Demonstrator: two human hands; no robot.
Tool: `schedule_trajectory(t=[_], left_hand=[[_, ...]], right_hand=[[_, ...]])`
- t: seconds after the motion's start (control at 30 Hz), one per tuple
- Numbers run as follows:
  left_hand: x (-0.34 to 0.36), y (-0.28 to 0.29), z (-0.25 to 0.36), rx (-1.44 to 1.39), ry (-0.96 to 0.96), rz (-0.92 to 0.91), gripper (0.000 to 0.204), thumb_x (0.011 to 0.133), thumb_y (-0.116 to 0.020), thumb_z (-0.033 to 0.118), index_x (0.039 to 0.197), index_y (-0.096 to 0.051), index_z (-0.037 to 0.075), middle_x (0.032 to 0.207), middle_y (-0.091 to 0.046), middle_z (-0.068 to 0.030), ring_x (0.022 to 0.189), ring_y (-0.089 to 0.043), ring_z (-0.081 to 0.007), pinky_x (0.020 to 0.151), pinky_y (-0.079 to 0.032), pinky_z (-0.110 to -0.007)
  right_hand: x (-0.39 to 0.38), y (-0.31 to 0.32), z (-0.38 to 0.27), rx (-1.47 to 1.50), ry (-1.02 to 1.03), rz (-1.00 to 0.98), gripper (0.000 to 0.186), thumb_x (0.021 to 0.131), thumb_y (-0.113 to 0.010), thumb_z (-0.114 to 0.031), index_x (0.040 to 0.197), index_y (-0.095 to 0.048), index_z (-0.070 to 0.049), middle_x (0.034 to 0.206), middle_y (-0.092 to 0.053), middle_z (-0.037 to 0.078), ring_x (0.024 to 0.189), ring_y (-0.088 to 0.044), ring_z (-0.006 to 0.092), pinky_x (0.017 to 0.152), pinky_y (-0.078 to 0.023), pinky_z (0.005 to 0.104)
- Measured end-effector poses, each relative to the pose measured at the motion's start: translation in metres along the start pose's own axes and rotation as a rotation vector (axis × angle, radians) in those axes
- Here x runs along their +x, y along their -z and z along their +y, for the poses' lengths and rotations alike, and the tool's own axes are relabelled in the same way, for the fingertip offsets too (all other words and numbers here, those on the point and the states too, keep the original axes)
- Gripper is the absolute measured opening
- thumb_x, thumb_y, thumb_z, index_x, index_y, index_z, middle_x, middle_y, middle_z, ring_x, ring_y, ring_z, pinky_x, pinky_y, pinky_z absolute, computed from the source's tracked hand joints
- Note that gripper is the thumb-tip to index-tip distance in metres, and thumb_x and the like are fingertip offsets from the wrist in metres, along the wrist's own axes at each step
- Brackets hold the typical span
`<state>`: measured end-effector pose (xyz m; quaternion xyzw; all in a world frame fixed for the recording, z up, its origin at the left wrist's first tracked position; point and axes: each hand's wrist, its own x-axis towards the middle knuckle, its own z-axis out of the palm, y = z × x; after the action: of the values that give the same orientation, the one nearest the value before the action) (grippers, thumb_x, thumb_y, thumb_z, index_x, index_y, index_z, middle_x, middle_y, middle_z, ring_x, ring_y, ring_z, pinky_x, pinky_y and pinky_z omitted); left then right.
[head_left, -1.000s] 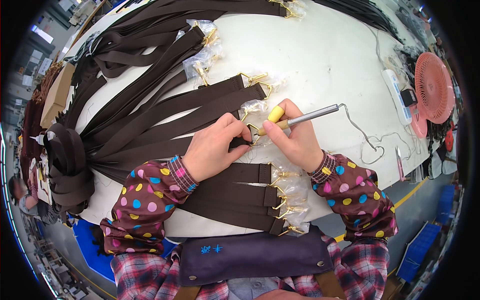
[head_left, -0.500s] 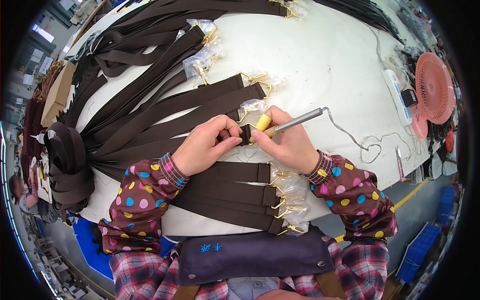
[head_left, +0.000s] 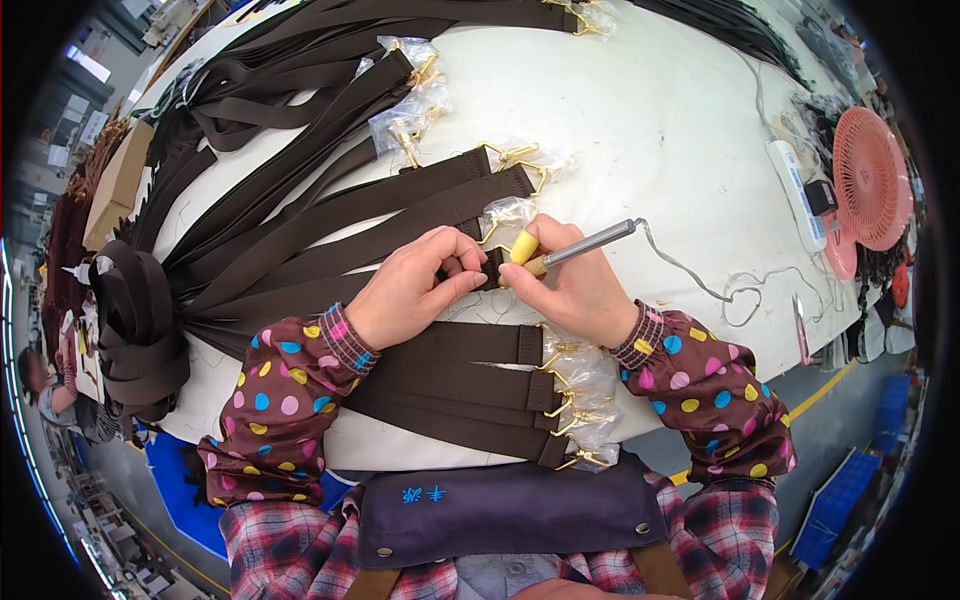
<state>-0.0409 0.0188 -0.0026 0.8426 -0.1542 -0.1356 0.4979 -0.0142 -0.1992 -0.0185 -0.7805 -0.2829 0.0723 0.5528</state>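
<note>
My left hand (head_left: 415, 285) pinches the end of a dark brown webbing strap (head_left: 494, 268) between thumb and fingers. In my right hand (head_left: 578, 290) is a corded pen-shaped tool like a soldering iron (head_left: 603, 239), held like a pencil and angled down toward that strap end. Its tip is hidden by my fingers. A yellow finger cot (head_left: 523, 247) covers a fingertip of my right hand. Beside my hands, other brown straps (head_left: 455, 345) lie fanned out, their gold hooks (head_left: 563, 411) in clear plastic wrap (head_left: 590, 385).
More straps (head_left: 340, 105) are bunched at the far left, and a coiled bundle (head_left: 140, 330) sits at the left edge. To the right are a white power strip (head_left: 795, 190), a pink fan (head_left: 868, 178), scissors (head_left: 801, 330) and the tool's loose cord (head_left: 685, 270).
The tool's rear end has tipped slightly left and down, and its cord has shifted with it. Both hands stay almost in place at the same strap end.
</note>
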Motion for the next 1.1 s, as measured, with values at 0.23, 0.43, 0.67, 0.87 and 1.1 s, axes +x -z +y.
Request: schedule_trajectory(t=[0.23, 0.43, 0.67, 0.87, 1.1], left_hand=[[0.0, 0.0, 0.0, 0.007, -0.015, 0.004, 0.014, 0.09, -0.066, 0.009, 0.096, -0.055, 0.002, 0.094, -0.058, -0.0055, 0.075, -0.058, -0.0132, 0.066, -0.048, -0.028], [0.0, 0.0, 0.0, 0.014, -0.023, 0.002, 0.014, 0.09, -0.066, 0.008, 0.096, -0.055, 0.002, 0.095, -0.059, -0.0056, 0.075, -0.058, -0.0133, 0.067, -0.048, -0.028], [0.001, 0.001, 0.001, -0.007, -0.011, 0.002, 0.014, 0.089, -0.066, 0.008, 0.096, -0.055, 0.002, 0.097, -0.058, -0.0057, 0.076, -0.057, -0.0128, 0.067, -0.048, -0.028], [-0.005, 0.033, 0.014, 0.15, -0.054, -0.4, 0.02, 0.086, -0.07, 0.008, 0.101, -0.057, 0.005, 0.103, -0.052, -0.0055, 0.075, -0.058, -0.0144, 0.069, -0.049, -0.029], [0.006, 0.023, 0.019, 0.415, -0.041, -0.22, 0.022, 0.084, -0.07, 0.011, 0.103, -0.059, 0.011, 0.1, -0.051, -0.0077, 0.074, -0.059, -0.0224, 0.069, -0.049, -0.034]], right_hand=[[0.0, -0.001, 0.0, -0.027, 0.027, 0.025, 0.021, 0.084, -0.07, -0.011, 0.08, -0.051, -0.002, 0.066, -0.057, 0.007, 0.058, -0.053, 0.0137, 0.053, -0.041, 0.0291], [0.001, -0.002, 0.0, -0.055, 0.035, 0.027, 0.021, 0.084, -0.07, -0.012, 0.081, -0.051, -0.001, 0.065, -0.058, 0.008, 0.056, -0.055, 0.0157, 0.052, -0.041, 0.0302], [0.001, -0.002, 0.004, -0.052, 0.019, 0.008, 0.025, 0.083, -0.071, -0.017, 0.084, -0.05, -0.003, 0.067, -0.058, 0.008, 0.058, -0.058, 0.019, 0.052, -0.045, 0.0313], [0.0, 0.001, 0.0, 0.003, -0.014, -0.01, 0.021, 0.086, -0.069, -0.012, 0.084, -0.05, -0.002, 0.07, -0.058, 0.006, 0.062, -0.054, 0.0107, 0.054, -0.042, 0.0274], [0.001, 0.0, 0.001, -0.002, -0.019, -0.043, 0.022, 0.087, -0.07, -0.012, 0.085, -0.05, -0.001, 0.071, -0.058, 0.005, 0.063, -0.055, 0.0094, 0.055, -0.043, 0.0258]])
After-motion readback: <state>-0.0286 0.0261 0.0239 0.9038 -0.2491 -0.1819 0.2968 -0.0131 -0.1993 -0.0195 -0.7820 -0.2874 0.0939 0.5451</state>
